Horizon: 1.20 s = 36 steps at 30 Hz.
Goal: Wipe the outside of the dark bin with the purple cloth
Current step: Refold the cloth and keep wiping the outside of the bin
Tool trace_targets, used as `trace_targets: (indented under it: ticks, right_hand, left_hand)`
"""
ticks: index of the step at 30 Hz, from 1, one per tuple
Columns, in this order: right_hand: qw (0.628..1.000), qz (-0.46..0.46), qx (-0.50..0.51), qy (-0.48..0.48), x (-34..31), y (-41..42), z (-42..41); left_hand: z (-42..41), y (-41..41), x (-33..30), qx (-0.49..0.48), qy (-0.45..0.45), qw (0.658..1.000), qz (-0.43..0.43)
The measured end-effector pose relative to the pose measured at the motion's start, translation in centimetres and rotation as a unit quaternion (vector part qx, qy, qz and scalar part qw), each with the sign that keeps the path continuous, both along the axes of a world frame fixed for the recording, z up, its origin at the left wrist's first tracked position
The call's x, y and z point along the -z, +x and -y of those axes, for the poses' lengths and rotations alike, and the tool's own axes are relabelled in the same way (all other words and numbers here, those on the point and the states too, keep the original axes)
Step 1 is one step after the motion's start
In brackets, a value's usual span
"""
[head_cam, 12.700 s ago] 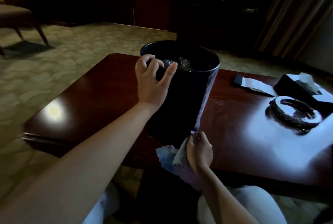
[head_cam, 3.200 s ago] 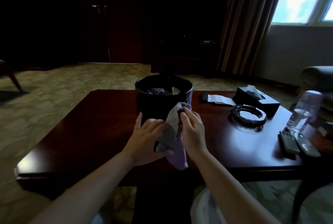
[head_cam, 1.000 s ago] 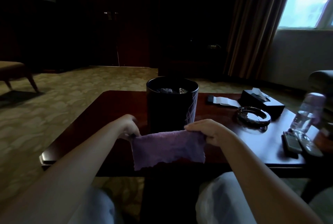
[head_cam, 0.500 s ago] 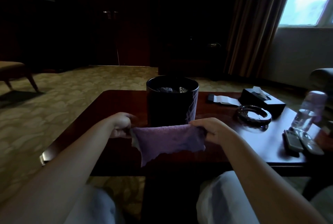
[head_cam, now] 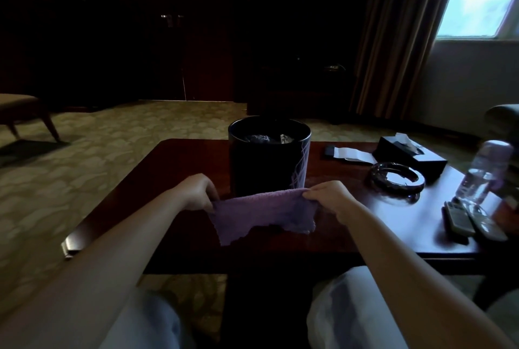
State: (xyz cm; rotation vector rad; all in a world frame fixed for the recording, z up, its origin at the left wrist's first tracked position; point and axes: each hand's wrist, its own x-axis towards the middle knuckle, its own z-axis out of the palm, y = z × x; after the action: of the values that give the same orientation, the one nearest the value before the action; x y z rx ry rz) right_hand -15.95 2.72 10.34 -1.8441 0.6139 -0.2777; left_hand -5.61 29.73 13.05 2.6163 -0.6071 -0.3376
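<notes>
So the round dark bin with the glossy black wall (head_cam: 268, 163) stands upright on the polished reddish-brown wooden table (head_cam: 174, 169), roughly mid-table and just past my hands, with something crinkly and shiny inside it. The wall on the right side catches pale streaky reflections; I can't tell from here if that's smear or just window light.

The fuzzy purple cloth (head_cam: 262, 212) is stretched flat between both hands, in front of the bin's base and hanging down over the near part of the table. My left hand (head_cam: 196, 193) pinches the left top corner and my right hand (head_cam: 327, 195) pinches the right one, fingers curled onto the fabric on both sides. The cloth isn't touching the bin as far as I can see.

My read: this is the refold/spread step before the next wiping pass. To do it well I'd fold it into a pad with a fresh face out, bunch it in one hand, and free the other to steady the rim so the bin doesn't skate on that slick tabletop. Then long top-to-bottom strokes, turning the bin as I go.

Off to the right sit a dark ring-shaped glass ashtray (head_cam: 396, 179), a black tissue box (head_cam: 411, 156), a clear plastic water bottle (head_cam: 484, 172) and two grey remotes (head_cam: 471, 221), so I'd keep my elbow tucked.
</notes>
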Motion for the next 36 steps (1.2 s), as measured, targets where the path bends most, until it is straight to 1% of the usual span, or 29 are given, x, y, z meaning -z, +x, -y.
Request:
trace_targets:
  ticks: [2, 5, 9, 11, 13, 14, 16, 18, 21, 24, 26, 28, 30, 32, 34, 35, 36]
  right_hand:
    - [1.000, -0.005, 0.003, -0.019, 0.3, -0.1, 0.5]
    - [0.999, -0.012, 0.014, -0.027, 0.8, 0.1, 1.0]
    - [0.998, 0.010, 0.061, -0.015, 1.7, 0.3, 1.9]
    - [0.997, 0.012, 0.080, -0.006, 2.1, 0.2, 2.3]
    - [0.995, 0.013, 0.096, -0.017, 1.9, -0.1, 2.2]
    - [0.994, 0.011, 0.104, -0.039, 1.6, -0.4, 2.0]
    - [0.990, 0.006, 0.109, -0.092, 0.8, -0.7, 1.1]
    - [0.989, 0.028, 0.089, -0.114, 0.2, -0.6, -0.2]
    - [0.991, 0.069, 0.029, -0.115, -0.5, -0.1, -2.8]
    - [0.985, 0.100, -0.041, -0.133, -1.0, 0.1, -4.3]
    - [0.981, 0.098, -0.085, -0.142, -1.3, 0.0, -4.9]
    - [0.982, 0.086, -0.125, -0.113, -1.5, 0.2, -5.6]
    - [0.986, 0.072, -0.144, -0.042, -1.6, 0.5, -6.3]
    - [0.986, 0.058, -0.159, 0.013, -1.6, 0.4, -6.5]
    - [0.982, 0.059, -0.181, 0.016, -1.3, 0.1, -6.6]
    - [0.980, 0.069, -0.184, 0.014, -1.1, -0.1, -6.6]
    - [0.981, 0.076, -0.179, 0.015, -0.9, -0.1, -6.5]
  left_hand:
    - [-0.2, 0.3, 0.2, 0.005, -0.021, 1.000, 0.001]
    - [-0.4, 0.2, 0.3, 0.013, -0.082, 0.996, -0.032]
    - [-0.6, -0.2, 0.0, 0.030, -0.155, 0.985, -0.067]
    - [-0.7, -0.3, -0.2, 0.015, -0.207, 0.973, -0.104]
    - [-0.5, -0.5, -0.4, -0.009, -0.271, 0.950, -0.157]
    - [-0.3, -0.6, -0.5, -0.020, -0.293, 0.940, -0.171]
    - [0.4, -0.9, -0.8, -0.022, -0.307, 0.934, -0.182]
    - [1.6, -1.5, -1.1, -0.004, -0.300, 0.935, -0.191]
    - [3.8, -2.7, -1.8, 0.022, -0.297, 0.932, -0.206]
    - [5.2, -3.2, -2.2, 0.020, -0.314, 0.924, -0.219]
    - [5.8, -3.3, -2.3, 0.011, -0.330, 0.917, -0.224]
    - [6.2, -3.4, -2.3, 0.000, -0.349, 0.909, -0.230]
    - [6.4, -3.6, -2.5, -0.013, -0.369, 0.897, -0.243]
    - [6.4, -3.5, -2.6, -0.019, -0.398, 0.871, -0.287]
    - [6.0, -3.4, -2.7, -0.007, -0.409, 0.850, -0.332]
    - [5.8, -3.2, -2.7, -0.002, -0.400, 0.854, -0.333]
    - [5.6, -3.1, -2.6, -0.002, -0.380, 0.869, -0.316]
